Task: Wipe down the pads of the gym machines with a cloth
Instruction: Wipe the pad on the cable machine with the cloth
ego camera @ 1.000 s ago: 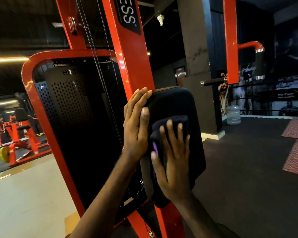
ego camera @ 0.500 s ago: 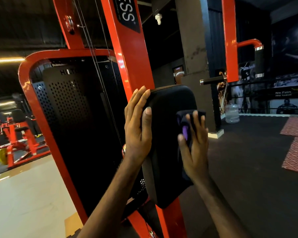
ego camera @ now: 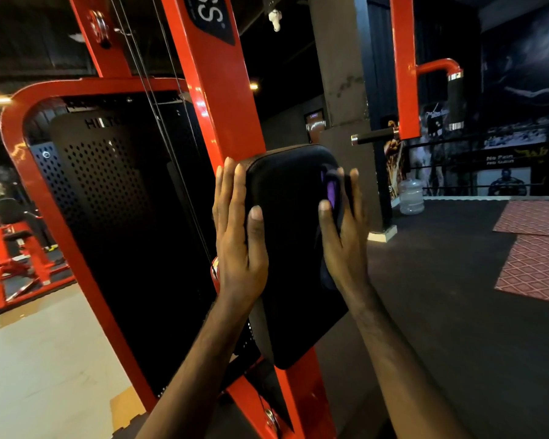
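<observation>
While the wiping is plainly under way on this one black pad (ego camera: 286, 236), I am judging the task as only partly done: nothing on the pad's face is showing which parts are already clean, and the lower half is sitting below both hands.

Going from the left, a red bench machine (ego camera: 10, 248) with its own dark pad is standing far off across the floor, and by my reckoning it is waiting its turn. Next, the red upright (ego camera: 216, 90) is carrying the pad. The left hand (ego camera: 238, 245) is lying flat along the pad's left edge, fingers straight, its grip holding nothing and only bracing. The right hand (ego camera: 343, 229) is pressing a dark cloth (ego camera: 332, 191) with a purple patch against the pad's right edge, fingers spread over it.

Counting: two hands, one cloth, one pad within reach, one more machine in the distance, one water jug (ego camera: 411, 196) at the right.
</observation>
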